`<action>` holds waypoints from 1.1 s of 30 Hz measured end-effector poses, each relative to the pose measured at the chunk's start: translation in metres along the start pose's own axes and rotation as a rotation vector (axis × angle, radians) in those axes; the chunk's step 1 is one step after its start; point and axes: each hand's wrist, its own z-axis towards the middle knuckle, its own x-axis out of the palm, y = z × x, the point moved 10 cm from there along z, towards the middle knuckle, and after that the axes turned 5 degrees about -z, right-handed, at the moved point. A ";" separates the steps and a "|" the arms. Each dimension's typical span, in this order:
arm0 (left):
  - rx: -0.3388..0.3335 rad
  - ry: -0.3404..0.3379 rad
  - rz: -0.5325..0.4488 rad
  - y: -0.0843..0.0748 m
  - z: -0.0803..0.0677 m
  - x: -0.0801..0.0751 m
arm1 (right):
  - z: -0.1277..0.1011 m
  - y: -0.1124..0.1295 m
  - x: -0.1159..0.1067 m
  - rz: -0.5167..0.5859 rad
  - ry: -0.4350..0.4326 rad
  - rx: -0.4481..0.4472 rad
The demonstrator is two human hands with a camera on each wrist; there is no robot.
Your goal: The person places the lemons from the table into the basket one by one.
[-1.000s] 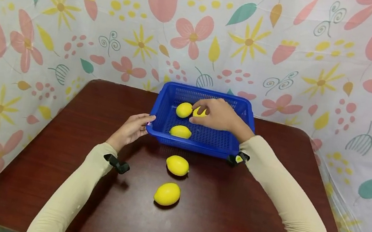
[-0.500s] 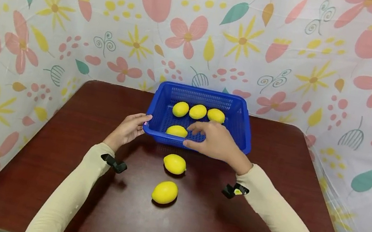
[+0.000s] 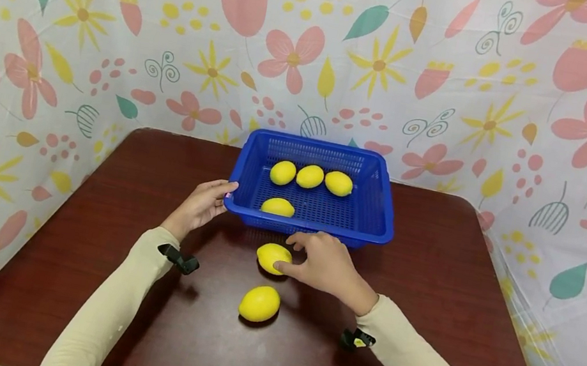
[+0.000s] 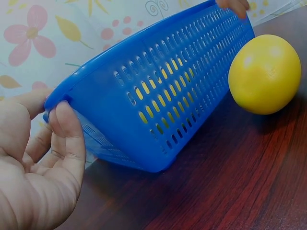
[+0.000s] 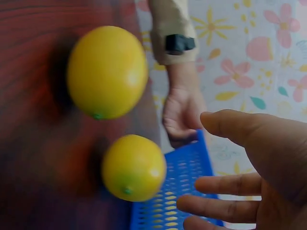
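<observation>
My left hand [image 3: 202,206] grips the left front corner of a blue plastic basket [image 3: 324,209], thumb and fingers pinching its rim in the left wrist view. Three lemons line the basket's back, among them a middle lemon [image 3: 310,177]; another lemon [image 3: 278,207] lies near its front wall. On the table before the basket sits a lemon [image 3: 270,258], which the thumb of my right hand [image 3: 328,266] overlaps in the head view. Spread fingers [image 5: 220,207] and an apart thumb show in the right wrist view, with nothing between them. Closer to me is a further lemon [image 3: 259,304].
Everything stands on a dark reddish-brown wooden table [image 3: 421,256] with rounded back corners. Behind it and along both sides hangs a white curtain [image 3: 171,7] printed with flowers and leaves. The basket is close to the table's back edge.
My right hand has let go of a lemon at the right end of the basket's back row, then come out over the front rim to the table lemon. My left hand stays on the rim.
</observation>
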 end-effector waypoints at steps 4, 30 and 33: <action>0.003 0.004 -0.012 0.001 0.000 0.000 | -0.001 -0.002 0.015 -0.017 -0.002 0.026; 0.002 0.019 -0.021 -0.001 -0.003 0.002 | 0.010 -0.011 0.052 -0.029 0.007 0.078; -0.001 0.016 -0.013 0.000 -0.002 0.001 | 0.011 -0.012 0.053 -0.013 -0.008 0.075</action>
